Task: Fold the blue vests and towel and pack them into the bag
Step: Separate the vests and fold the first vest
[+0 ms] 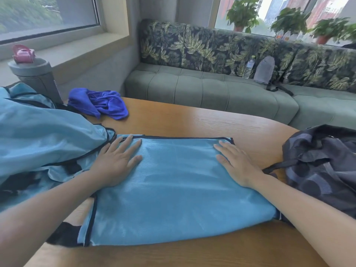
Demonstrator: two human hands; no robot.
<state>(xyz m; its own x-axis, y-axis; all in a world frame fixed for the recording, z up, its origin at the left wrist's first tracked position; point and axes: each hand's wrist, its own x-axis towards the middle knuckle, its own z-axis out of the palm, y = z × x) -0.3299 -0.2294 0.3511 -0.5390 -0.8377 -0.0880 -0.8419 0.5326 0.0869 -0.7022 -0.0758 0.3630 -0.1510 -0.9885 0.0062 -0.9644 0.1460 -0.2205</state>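
I have both hands flat on the folded blue vest [173, 185], which lies across the middle of the wooden desk [212, 120]. My left hand [115, 160] presses its left end, fingers straight and slightly spread, nothing held in the grip. My right hand [237, 162] presses the right end the same way, palm down, fingers straight and close together. A heap of unfolded blue vests [42, 135] sits to the left, touching the folded one near my left hand. The crumpled blue towel [100, 105] lies at the far left of the desk, beyond the heap. The dark patterned bag [319, 166] slumps at the right edge, just beside my right wrist.
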